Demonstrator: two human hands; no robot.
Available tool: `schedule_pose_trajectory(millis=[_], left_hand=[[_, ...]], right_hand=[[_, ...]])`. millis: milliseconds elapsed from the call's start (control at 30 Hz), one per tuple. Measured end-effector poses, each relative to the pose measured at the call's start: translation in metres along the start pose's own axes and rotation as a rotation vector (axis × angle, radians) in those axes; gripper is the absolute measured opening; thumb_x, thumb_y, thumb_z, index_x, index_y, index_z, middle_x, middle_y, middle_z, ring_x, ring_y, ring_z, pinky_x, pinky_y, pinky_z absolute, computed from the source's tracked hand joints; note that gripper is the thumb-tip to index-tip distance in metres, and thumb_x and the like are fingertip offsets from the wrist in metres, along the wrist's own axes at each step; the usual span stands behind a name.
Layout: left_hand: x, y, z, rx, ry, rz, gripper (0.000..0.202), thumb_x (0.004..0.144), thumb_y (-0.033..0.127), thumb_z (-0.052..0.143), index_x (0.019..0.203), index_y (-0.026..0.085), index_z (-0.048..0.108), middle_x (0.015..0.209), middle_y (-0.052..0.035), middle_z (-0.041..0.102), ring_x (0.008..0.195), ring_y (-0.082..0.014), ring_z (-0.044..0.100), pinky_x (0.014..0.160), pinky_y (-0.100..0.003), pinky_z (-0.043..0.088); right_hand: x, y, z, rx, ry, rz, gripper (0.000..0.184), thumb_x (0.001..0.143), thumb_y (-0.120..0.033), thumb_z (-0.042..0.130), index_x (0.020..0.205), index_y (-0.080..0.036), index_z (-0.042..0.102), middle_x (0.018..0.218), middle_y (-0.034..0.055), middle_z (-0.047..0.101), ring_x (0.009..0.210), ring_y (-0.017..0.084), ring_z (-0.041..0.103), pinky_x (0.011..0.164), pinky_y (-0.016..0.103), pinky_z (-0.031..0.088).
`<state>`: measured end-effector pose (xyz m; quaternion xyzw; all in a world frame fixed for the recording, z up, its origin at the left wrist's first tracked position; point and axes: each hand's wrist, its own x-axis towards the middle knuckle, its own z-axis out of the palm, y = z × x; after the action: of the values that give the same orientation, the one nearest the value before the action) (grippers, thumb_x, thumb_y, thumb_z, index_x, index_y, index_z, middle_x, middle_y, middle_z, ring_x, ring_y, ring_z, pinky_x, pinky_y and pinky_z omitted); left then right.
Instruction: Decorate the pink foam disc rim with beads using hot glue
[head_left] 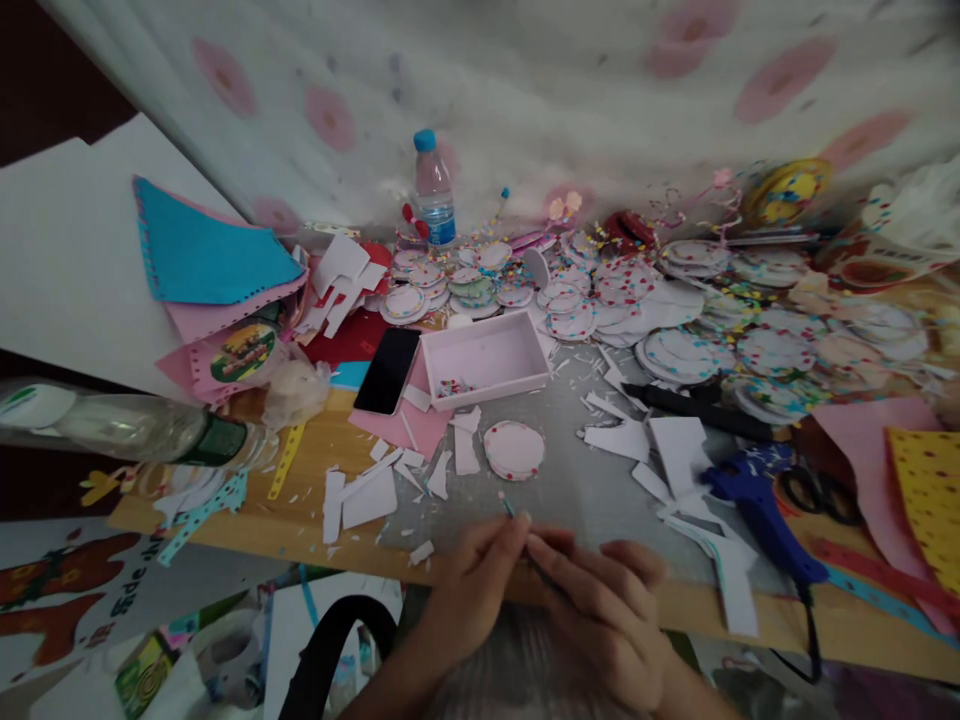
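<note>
My left hand (480, 570) is closed, its thumb and fingers pinched round a thin stick (509, 509) with a pale tip and a teal band, like a slim pencil or pen. Close beside it, my right hand (607, 620) has its fingers curled together round the lower, dark part of that stick. Most of the stick is hidden by the fingers. Just beyond the tip lies a round white paper disc (514, 450) with small red dots on its edge. An open pink box (487, 390) stands behind the disc, with a few tiny coloured pieces in its left corner.
Many decorated paper discs (679, 355) are piled along the back. A water bottle (435, 195) stands among them. A phone (388, 370) lies left of the box. Paper scraps (371, 497) are scattered about. At right are a blue glue gun (772, 520) and black scissors (817, 495).
</note>
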<state>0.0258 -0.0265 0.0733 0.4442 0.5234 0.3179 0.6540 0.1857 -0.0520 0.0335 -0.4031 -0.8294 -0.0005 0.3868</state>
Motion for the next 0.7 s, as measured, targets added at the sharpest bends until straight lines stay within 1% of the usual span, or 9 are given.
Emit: schedule_pose_trajectory(millis=[100, 200, 233, 267, 367, 467, 533, 600, 700], left_hand=[[0.006, 0.003, 0.008, 0.011, 0.083, -0.007, 0.046, 0.091, 0.050, 0.045, 0.074, 0.017, 0.073, 0.080, -0.0054, 0.074, 0.082, -0.0203, 0.066, 0.080, -0.028, 0.050], [0.010, 0.006, 0.003, 0.072, 0.104, 0.019, 0.047, 0.092, 0.048, 0.042, 0.067, 0.017, 0.068, 0.073, -0.0051, 0.073, 0.074, -0.0183, 0.066, 0.073, -0.026, 0.050], [0.011, 0.006, 0.001, 0.072, 0.101, 0.025, 0.048, 0.093, 0.048, 0.040, 0.066, 0.017, 0.066, 0.070, -0.0050, 0.072, 0.070, -0.0175, 0.066, 0.070, -0.025, 0.050], [0.011, 0.006, -0.002, 0.058, 0.096, 0.022, 0.049, 0.094, 0.048, 0.039, 0.066, 0.017, 0.064, 0.067, -0.0048, 0.071, 0.066, -0.0167, 0.065, 0.068, -0.025, 0.050], [0.011, 0.002, -0.009, -0.017, 0.072, -0.003, 0.047, 0.094, 0.051, 0.038, 0.068, 0.018, 0.058, 0.056, -0.0025, 0.066, 0.055, -0.0150, 0.063, 0.060, -0.024, 0.049], [0.008, -0.006, -0.012, -0.064, 0.027, -0.022, 0.046, 0.093, 0.055, 0.040, 0.068, 0.018, 0.053, 0.048, 0.0002, 0.061, 0.047, -0.0134, 0.059, 0.053, -0.023, 0.047], [0.006, -0.010, -0.013, -0.061, 0.008, -0.023, 0.047, 0.093, 0.056, 0.040, 0.067, 0.018, 0.052, 0.047, 0.0008, 0.060, 0.045, -0.0126, 0.057, 0.051, -0.022, 0.046], [0.003, -0.013, -0.013, -0.041, 0.005, -0.019, 0.048, 0.094, 0.055, 0.039, 0.067, 0.018, 0.053, 0.047, 0.0008, 0.060, 0.046, -0.0123, 0.057, 0.052, -0.021, 0.045], [0.001, -0.015, -0.013, -0.004, 0.022, -0.012, 0.049, 0.095, 0.053, 0.036, 0.066, 0.018, 0.053, 0.048, 0.0001, 0.060, 0.049, -0.0125, 0.058, 0.055, -0.022, 0.046]], right_hand=[[0.007, 0.004, 0.003, 0.071, 0.083, -0.059, 0.019, 0.084, -0.006, 0.054, 0.088, -0.024, 0.059, 0.088, 0.0002, 0.074, 0.086, 0.014, 0.063, 0.080, 0.033, 0.045], [0.008, 0.018, 0.002, 0.215, 0.120, -0.116, 0.017, 0.078, -0.004, 0.053, 0.084, -0.019, 0.056, 0.079, 0.0029, 0.068, 0.084, 0.016, 0.059, 0.079, 0.035, 0.047], [0.007, 0.024, 0.000, 0.240, 0.093, -0.123, 0.016, 0.076, -0.005, 0.053, 0.084, -0.018, 0.056, 0.081, 0.0042, 0.067, 0.084, 0.017, 0.058, 0.079, 0.036, 0.047], [0.005, 0.031, -0.003, 0.240, 0.031, -0.111, 0.016, 0.075, -0.006, 0.052, 0.086, -0.018, 0.056, 0.084, 0.0058, 0.066, 0.085, 0.018, 0.057, 0.079, 0.038, 0.047], [0.002, 0.049, -0.009, 0.134, -0.251, -0.016, 0.019, 0.078, -0.009, 0.049, 0.093, -0.016, 0.059, 0.099, 0.0093, 0.068, 0.095, 0.023, 0.057, 0.082, 0.042, 0.044], [0.004, 0.062, -0.004, 0.031, -0.466, 0.019, 0.034, 0.084, -0.012, 0.048, 0.116, -0.015, 0.059, 0.125, 0.0092, 0.063, 0.118, 0.026, 0.050, 0.095, 0.045, 0.039], [0.007, 0.068, 0.007, -0.004, -0.545, 0.000, 0.046, 0.087, -0.017, 0.047, 0.133, -0.015, 0.051, 0.141, 0.0079, 0.051, 0.132, 0.026, 0.039, 0.103, 0.045, 0.034], [0.010, 0.070, 0.022, -0.033, -0.582, -0.022, 0.052, 0.089, -0.023, 0.046, 0.141, -0.015, 0.042, 0.148, 0.0065, 0.043, 0.138, 0.026, 0.031, 0.108, 0.047, 0.030], [0.014, 0.064, 0.042, -0.097, -0.557, 0.024, 0.053, 0.092, -0.033, 0.045, 0.142, -0.020, 0.041, 0.148, 0.0036, 0.043, 0.139, 0.027, 0.031, 0.113, 0.053, 0.021]])
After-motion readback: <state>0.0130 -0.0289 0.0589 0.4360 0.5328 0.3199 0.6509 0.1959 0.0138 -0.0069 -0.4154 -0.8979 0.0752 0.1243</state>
